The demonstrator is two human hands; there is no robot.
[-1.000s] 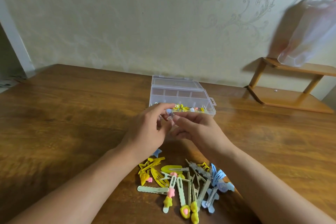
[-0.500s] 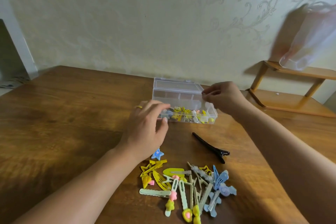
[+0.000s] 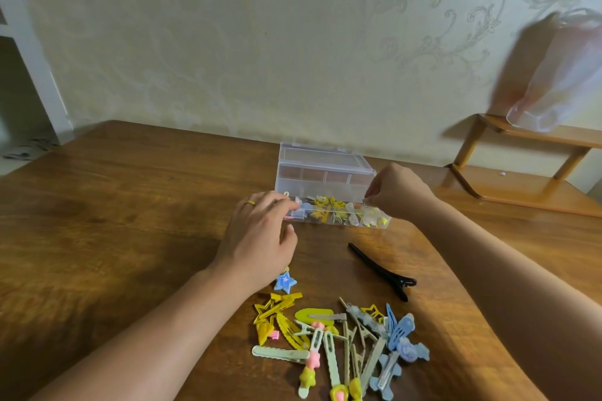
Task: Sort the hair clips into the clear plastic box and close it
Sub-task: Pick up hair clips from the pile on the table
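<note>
The clear plastic box [image 3: 325,172] stands on the wooden table with its lid raised at the back. Its front row holds several small yellow, white and blue clips. My left hand [image 3: 260,238], with a yellow ring, rests with spread fingers against the box's front left corner. My right hand [image 3: 397,192] is pinched over the front right compartment, with a small pale clip barely showing at the fingertips. A pile of hair clips [image 3: 335,342] lies near me. A long black clip [image 3: 381,270] and a blue star clip [image 3: 285,282] lie apart from it.
A low wooden shelf [image 3: 521,185] stands at the back right of the table [image 3: 130,221], with a translucent plastic bag [image 3: 560,75] hanging above it. A patterned wall runs right behind the box. The table's left edge drops off at the far left.
Both hands left the spot above the pile, uncovering the black clip. My right hand moved to the box's right side, then down to its front row. My left hand moved to the box's left corner.
</note>
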